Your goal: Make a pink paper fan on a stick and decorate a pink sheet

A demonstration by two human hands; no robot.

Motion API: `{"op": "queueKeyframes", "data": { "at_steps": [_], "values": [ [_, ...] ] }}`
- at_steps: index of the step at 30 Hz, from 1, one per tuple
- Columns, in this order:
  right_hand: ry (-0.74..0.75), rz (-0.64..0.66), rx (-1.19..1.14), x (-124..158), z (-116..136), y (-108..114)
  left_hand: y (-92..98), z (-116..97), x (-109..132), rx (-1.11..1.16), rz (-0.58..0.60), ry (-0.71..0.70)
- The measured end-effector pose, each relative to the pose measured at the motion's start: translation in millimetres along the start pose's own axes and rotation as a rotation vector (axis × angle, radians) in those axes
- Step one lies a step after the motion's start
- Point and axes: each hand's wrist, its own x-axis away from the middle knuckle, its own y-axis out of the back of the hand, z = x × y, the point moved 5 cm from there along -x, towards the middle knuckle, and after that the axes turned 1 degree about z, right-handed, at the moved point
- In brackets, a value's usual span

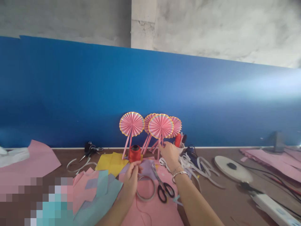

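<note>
Pink pleated paper fans with yellow edges lean against the blue panel. My right hand (pixel 169 154) reaches forward, its fingers closed at the strip handles of the front round paper fan (pixel 161 126). Another round fan (pixel 132 124) stands to its left. My left hand (pixel 131 177) is low, thumb and fingers pinched together, just in front of a red thread spool (pixel 134 153); anything between the fingertips is too small to make out. Between my forearms lie a roll of tape (pixel 153 195) and black-handled scissors (pixel 162 187) on pink paper (pixel 150 213). A thin red thread curves across that paper.
Yellow sheets (pixel 110 163), teal paper (pixel 101 194) and keys (pixel 90 150) lie to the left. White strips (pixel 208 171) are tangled on the right, beside a round white device (pixel 233 169) and a power strip (pixel 274 208) with cords. The blue panel (pixel 77 94) borders the table's back.
</note>
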Motion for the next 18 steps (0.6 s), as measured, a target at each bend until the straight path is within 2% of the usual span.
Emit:
{"op": "queueKeyframes", "data": {
  "at_steps": [8, 12, 15, 18],
  "values": [
    [-0.005, 0.012, -0.024, 7.7, -4.4, 3.8, 1.3, 2.5, 0.1, -0.022, -0.007, -0.033],
    [-0.004, 0.017, -0.065, 17.6, -9.5, 12.9, 1.6, -5.2, -0.3, -0.053, -0.020, -0.074],
    [0.075, 0.071, -0.109, 32.4, -6.8, 20.2, 0.9, -16.5, -1.0, -0.042, -0.026, -0.096],
    [0.220, 0.203, -0.152, 57.0, 4.2, 21.3, 1.1, -29.0, -2.7, -0.034, -0.038, -0.099]
  ]
}}
